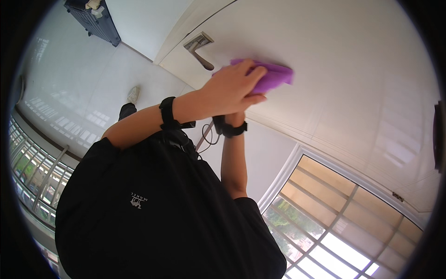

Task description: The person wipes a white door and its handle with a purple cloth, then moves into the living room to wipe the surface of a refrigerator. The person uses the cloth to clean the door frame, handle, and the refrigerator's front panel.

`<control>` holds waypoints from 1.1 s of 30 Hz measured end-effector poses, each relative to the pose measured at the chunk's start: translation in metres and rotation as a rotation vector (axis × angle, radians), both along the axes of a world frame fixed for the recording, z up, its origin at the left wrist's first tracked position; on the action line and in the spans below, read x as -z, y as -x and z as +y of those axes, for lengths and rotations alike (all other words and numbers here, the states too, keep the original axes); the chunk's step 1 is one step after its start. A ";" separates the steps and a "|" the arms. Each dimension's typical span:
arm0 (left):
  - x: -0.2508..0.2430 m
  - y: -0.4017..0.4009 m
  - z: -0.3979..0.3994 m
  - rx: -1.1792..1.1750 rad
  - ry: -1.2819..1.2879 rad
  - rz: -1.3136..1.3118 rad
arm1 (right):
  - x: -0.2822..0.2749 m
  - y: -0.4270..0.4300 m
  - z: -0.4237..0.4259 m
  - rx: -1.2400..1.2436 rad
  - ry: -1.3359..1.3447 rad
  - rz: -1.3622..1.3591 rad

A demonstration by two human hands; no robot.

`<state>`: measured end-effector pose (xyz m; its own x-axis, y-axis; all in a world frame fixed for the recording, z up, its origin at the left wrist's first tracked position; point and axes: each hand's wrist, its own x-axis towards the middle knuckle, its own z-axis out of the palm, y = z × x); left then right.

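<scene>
My left hand [231,85] reaches across and grips a purple cloth [275,76], its fingers bent over the folds and the thumb along the lower side. The cloth lies against a white door [331,69], to the right of a metal lever handle [199,50]. My right hand [236,118] is behind and below the left one; little more than its wrist shows, and its fingers and anything in them are hidden. Both wrists wear black straps, and a thin dark cable loops beside the right wrist.
A barred window [327,223] stands at the lower right, and a metal railing [38,174] at the far left. A dark suitcase [94,24] with light items on it is at the upper left. A shoe [133,95] rests on the glossy floor [69,83]. A door hinge [398,197] shows at right.
</scene>
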<state>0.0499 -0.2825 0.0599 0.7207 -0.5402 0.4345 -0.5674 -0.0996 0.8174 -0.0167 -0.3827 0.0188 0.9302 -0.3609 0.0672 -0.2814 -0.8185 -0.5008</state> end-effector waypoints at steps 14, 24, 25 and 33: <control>-0.003 -0.013 -0.020 -0.378 0.534 0.070 | -0.061 -0.088 -0.020 -0.544 1.001 -0.325; 0.067 0.027 -0.050 -0.447 0.622 0.832 | 0.005 -0.086 -0.030 -0.923 0.838 -0.117; 0.061 0.025 -0.051 -0.462 0.630 0.832 | -0.004 -0.089 -0.029 -0.907 0.801 -0.078; 0.039 0.008 -0.071 -0.590 0.883 0.313 | -0.030 -0.085 -0.043 -0.789 1.094 -0.342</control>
<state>0.0421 -0.3533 0.0210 0.9083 0.3341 0.2519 -0.3791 0.4022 0.8334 0.0684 -0.4258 0.0489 0.7415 0.6285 0.2347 0.4380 -0.7185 0.5403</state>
